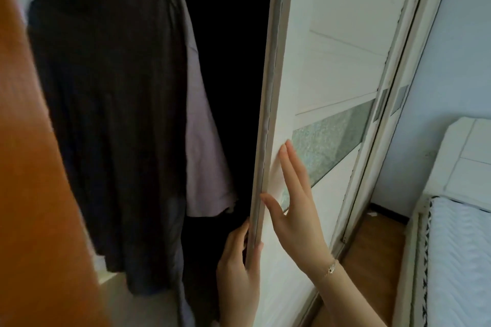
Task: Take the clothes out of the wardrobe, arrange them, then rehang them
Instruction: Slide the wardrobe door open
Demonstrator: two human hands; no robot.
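Left hand [237, 265] grips the wardrobe door [318, 48] edge, right hand [295, 207] pressed flat, fingers straight; hanging shirts [106, 114] wait leftward, nearer the left.

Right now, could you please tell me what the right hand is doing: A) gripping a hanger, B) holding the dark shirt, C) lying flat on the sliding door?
C: the right hand lies with straight fingers flat on the white sliding door, while the left hand grips the door's edge.
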